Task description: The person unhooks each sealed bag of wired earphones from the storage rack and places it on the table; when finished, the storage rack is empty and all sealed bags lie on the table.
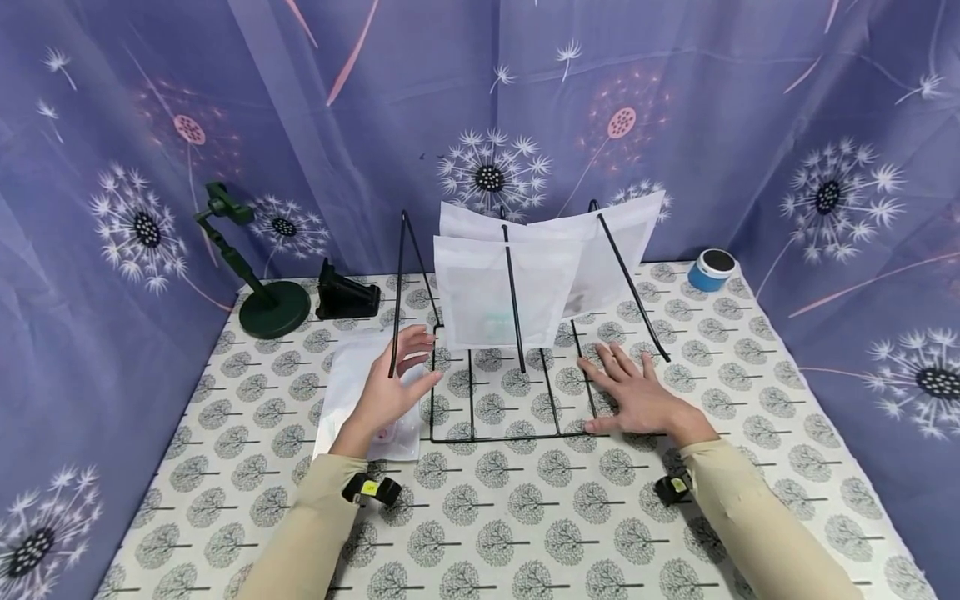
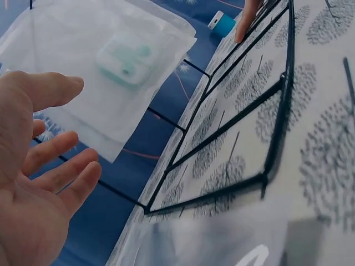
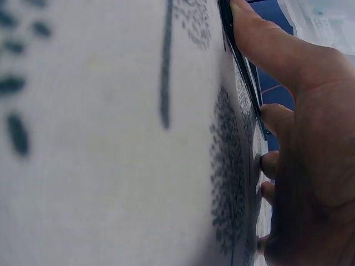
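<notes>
A black wire rack (image 1: pixel 495 438) stands on the table with frosted white bags between its uprights. The front bag (image 1: pixel 502 283) shows a pale green object inside (image 2: pixel 127 61), rounded in the left wrist view. Behind it another bag (image 1: pixel 626 242) leans to the right. My left hand (image 1: pixel 390 383) hovers at the rack's left side, by the left upright, with loosely bent fingers and nothing held. Beneath that hand a flat frosted bag (image 1: pixel 348 358) lies on the table, a small reddish item partly visible in it. My right hand (image 1: pixel 637 402) rests with spread fingers on the rack's right base wires.
At the back left are a dark green stand (image 1: pixel 273 308) with a jointed arm and a black holder (image 1: pixel 347 292). A blue and white cylinder (image 1: pixel 710 271) sits at the back right. Purple dandelion curtains (image 1: pixel 375 125) enclose the tree-patterned tablecloth (image 1: pixel 525 542).
</notes>
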`<state>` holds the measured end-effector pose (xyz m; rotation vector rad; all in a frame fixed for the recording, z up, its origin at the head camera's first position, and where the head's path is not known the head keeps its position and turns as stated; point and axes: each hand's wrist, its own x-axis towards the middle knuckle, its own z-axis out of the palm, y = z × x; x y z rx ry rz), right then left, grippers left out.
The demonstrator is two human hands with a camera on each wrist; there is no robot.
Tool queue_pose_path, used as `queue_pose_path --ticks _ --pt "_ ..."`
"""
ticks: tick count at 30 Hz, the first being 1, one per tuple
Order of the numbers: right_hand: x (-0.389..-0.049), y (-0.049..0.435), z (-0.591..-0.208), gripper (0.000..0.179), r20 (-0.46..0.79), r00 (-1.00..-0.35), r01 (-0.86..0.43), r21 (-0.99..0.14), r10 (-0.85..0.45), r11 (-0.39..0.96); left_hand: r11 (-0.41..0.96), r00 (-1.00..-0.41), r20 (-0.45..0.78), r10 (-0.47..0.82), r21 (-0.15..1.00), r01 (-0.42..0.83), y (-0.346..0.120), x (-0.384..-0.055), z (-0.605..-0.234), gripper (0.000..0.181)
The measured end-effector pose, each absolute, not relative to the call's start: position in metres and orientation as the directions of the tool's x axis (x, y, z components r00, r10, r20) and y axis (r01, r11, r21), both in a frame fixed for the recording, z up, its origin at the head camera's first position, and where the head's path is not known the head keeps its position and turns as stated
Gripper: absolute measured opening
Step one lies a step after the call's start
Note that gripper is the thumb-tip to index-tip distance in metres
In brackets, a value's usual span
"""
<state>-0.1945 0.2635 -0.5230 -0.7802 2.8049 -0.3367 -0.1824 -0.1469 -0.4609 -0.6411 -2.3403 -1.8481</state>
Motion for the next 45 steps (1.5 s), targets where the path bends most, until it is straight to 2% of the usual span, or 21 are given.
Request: queue_pose_path --ticks 8,20,32,40,45 --pt "-0.195 0.264 -0.524 0.107 -0.136 -0.838 -0.483 -0.267 -0.529 0.834 0.199 -0.876 0.383 0.292 0.872 0.448 -0.136 -0.189 -0.458 0.067" --pt "-0.195 0.264 -0.525 0.107 -0.135 -0.838 -0.485 -0.260 -0.529 0.835 0.207 -0.902 0.330 0.277 0.897 0.392 -0.125 -0.198 -0.455 0.067" --pt "-0.195 0.263 -0.525 0.107 -0.125 -0.840 -0.488 -0.252 -0.528 0.836 0.177 -0.879 0.406 0.251 0.873 0.454 -0.115 -0.206 -0.454 0.062" --pt "-0.195 0.264 -0.524 0.107 -0.132 -0.839 -0.484 -0.264 -0.528 0.834 0.065 -0.888 0.371 0.272 0.913 0.402 -0.109 -0.216 -0.461 0.060" --pt "-0.194 0.262 -0.522 0.107 -0.139 -0.839 -0.480 -0.263 -0.525 0.837 0.063 -0.904 0.332 0.270 0.930 0.361 -0.103 -0.218 -0.463 0.064"
